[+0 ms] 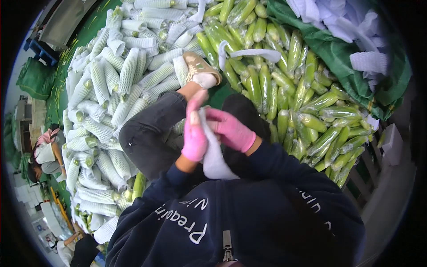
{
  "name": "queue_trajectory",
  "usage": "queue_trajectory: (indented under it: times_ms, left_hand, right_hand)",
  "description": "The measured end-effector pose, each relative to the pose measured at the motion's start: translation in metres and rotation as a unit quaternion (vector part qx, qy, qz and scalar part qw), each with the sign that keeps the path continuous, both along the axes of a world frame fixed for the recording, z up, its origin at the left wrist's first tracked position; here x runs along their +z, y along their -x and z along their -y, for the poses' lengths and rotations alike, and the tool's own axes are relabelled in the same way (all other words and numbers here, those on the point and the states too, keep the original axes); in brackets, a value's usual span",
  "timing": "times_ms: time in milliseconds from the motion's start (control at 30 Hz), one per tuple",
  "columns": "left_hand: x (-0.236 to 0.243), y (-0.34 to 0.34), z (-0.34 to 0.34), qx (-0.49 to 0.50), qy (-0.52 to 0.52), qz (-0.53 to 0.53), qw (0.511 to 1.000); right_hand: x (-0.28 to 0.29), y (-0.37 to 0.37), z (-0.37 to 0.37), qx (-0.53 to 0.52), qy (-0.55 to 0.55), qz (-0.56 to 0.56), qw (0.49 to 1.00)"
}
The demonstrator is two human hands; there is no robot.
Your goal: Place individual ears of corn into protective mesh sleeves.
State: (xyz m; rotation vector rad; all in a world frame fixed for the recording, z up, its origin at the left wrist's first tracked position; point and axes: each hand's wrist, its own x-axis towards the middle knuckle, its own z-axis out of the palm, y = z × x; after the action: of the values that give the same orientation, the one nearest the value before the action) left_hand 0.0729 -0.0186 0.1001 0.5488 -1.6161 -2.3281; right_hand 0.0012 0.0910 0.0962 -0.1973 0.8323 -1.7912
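My left hand (195, 138) and my right hand (232, 128), both in pink fingerless gloves, meet above my lap. A white foam net sleeve (215, 156) is gripped between them, its loose lower end hanging toward my jacket. The sleeve looks flat, and the fingers partly cover its upper end. To the left lies a heap of long green vegetables in white foam net sleeves (102, 82). On the right is a pile of long green vegetables in clear film (284, 82), with a loose foam sleeve (256, 54) on top.
A green sack (311, 42) with white foam sleeves (371, 62) stands at the upper right. My bent leg (153, 133) and beige shoe (201, 69) lie between the piles. A white box (392, 144) is at far right. Other people (49, 151) are at far left.
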Motion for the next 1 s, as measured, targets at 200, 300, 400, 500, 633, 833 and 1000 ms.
queue_trajectory:
  times_ms: [200,300,400,500,633,833,1000]
  left_hand:
    - [-0.099,0.039,-0.032,0.089,0.102,0.039,0.99]
    - [-0.125,0.057,-0.022,0.013,-0.03,0.123,0.992]
    - [-0.118,0.078,-0.002,0.02,-0.312,0.149,0.938]
    - [-0.173,0.09,0.029,-0.053,-0.435,0.249,0.864]
    - [-0.197,0.105,-0.017,-0.174,-0.383,0.213,0.882]
    - [-0.199,0.111,0.004,-0.215,-0.307,0.32,0.87]
    - [-0.179,0.092,0.0,-0.192,-0.044,0.417,0.887]
  right_hand:
    - [-0.082,0.039,-0.014,-0.243,-0.193,-0.54,0.782]
    - [-0.07,0.04,-0.039,-0.317,-0.175,-0.164,0.917]
    - [-0.079,0.057,-0.067,-0.108,-0.153,-0.008,0.982]
    - [-0.134,0.092,-0.066,0.058,-0.531,-0.484,0.693]
    - [-0.194,0.167,-0.036,-0.083,-0.683,-0.522,0.504]
    - [-0.191,0.206,-0.007,0.145,-0.628,-0.543,0.539]
    - [-0.138,0.169,-0.058,0.023,-0.553,-0.538,0.636]
